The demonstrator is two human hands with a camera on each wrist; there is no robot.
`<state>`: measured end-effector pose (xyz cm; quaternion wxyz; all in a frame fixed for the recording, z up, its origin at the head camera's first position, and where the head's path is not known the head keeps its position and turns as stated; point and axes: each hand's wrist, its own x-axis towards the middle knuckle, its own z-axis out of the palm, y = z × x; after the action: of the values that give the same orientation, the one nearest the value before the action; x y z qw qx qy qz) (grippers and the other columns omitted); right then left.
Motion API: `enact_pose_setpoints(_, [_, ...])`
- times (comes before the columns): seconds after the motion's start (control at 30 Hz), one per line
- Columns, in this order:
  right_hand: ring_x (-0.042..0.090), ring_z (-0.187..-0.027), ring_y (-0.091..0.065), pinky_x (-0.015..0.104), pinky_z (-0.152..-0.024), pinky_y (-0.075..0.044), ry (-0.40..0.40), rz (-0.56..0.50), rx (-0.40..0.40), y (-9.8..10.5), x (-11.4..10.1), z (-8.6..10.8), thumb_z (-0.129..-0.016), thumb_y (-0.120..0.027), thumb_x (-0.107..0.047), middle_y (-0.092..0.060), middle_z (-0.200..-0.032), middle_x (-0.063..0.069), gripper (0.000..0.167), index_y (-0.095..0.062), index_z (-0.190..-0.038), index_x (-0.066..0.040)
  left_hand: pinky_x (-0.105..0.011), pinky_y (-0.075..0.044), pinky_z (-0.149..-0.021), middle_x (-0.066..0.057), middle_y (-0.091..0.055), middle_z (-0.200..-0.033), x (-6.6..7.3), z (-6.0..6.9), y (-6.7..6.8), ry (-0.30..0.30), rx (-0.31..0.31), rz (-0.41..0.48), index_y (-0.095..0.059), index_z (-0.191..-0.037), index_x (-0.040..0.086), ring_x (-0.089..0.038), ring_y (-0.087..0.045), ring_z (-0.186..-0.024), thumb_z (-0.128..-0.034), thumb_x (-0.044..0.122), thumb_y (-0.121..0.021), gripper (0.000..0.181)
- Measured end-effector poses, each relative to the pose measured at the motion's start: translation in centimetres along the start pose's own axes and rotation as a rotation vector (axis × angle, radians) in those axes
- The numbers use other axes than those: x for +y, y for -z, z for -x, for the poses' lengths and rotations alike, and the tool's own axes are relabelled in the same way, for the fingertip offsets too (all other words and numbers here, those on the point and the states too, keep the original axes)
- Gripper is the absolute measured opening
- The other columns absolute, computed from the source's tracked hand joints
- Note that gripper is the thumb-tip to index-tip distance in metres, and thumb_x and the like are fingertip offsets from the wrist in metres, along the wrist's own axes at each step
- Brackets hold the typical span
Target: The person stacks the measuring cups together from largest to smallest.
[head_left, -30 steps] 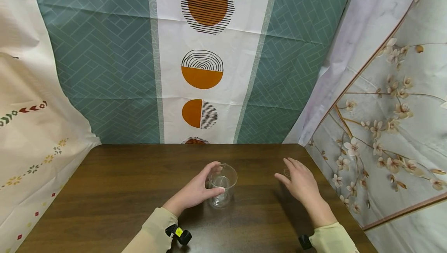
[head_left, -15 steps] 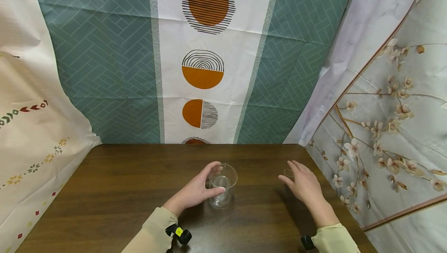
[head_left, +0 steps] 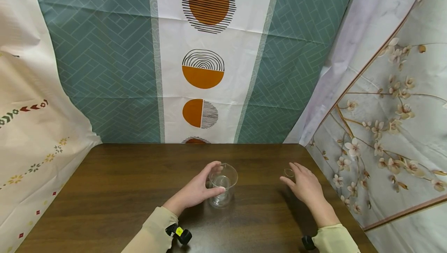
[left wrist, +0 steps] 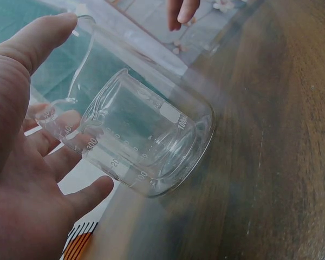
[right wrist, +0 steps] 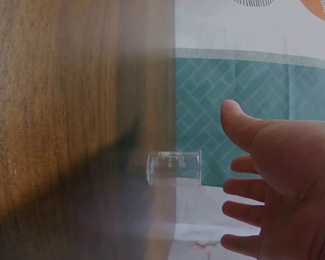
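Note:
Near the middle of the table, my left hand (head_left: 195, 189) holds a large clear glass beaker (left wrist: 203, 108) with its thumb and fingers around the upper part. A smaller glass beaker (left wrist: 146, 116), marked 100 ml, is nested inside it. My right hand (head_left: 305, 185) is at the right with fingers extended and nothing in its grasp. Just beyond its fingertips a third, small glass beaker (right wrist: 174, 169) stands on the table, apart from the hand. In the head view the fingers partly hide this beaker (head_left: 288, 172), leaving mostly its rim visible.
The dark wooden table (head_left: 132, 191) ends at a green and white patterned cloth (head_left: 115, 70) behind. A floral cloth (head_left: 380, 136) borders the right edge, close to my right hand. Another pale cloth (head_left: 31, 136) hangs on the left.
My right hand has drawn back slightly, rightward and towards me, exposing more of the small beaker's rim. The left hand and the nested beakers have stayed in place.

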<state>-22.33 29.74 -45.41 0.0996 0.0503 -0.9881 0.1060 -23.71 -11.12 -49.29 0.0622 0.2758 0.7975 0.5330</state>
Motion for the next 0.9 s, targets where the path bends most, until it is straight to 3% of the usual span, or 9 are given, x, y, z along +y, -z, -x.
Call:
enact_pose_setpoints(0.5, [0.062, -0.143, -0.047, 0.075, -0.113, -0.040, -0.033, -0.014, -0.059, -0.56, 0.72, 0.24, -0.107, -0.073, -0.045, -0.048, -0.160, 0.036, 0.078, -0.048, -0.160, 0.007, -0.069, -0.038, -0.121, -0.002, -0.052, -0.164, 0.18, 0.06, 0.05, 0.006, 0.001, -0.005, -0.034, -0.168, 0.023, -0.034, -0.046, -0.153, -0.1010, 0.038, -0.084, 0.085])
enact_pose_setpoints(0.9, [0.062, -0.142, -0.048, 0.075, -0.110, -0.042, -0.069, -0.033, -0.119, -0.82, 0.94, 0.35, -0.108, -0.070, -0.048, -0.048, -0.160, 0.036, 0.079, -0.047, -0.161, 0.007, -0.068, -0.039, -0.120, -0.002, -0.052, -0.164, 0.15, 0.09, 0.03, 0.000, 0.004, -0.008, -0.035, -0.167, 0.023, -0.034, -0.046, -0.153, -0.1011, 0.038, -0.084, 0.084])
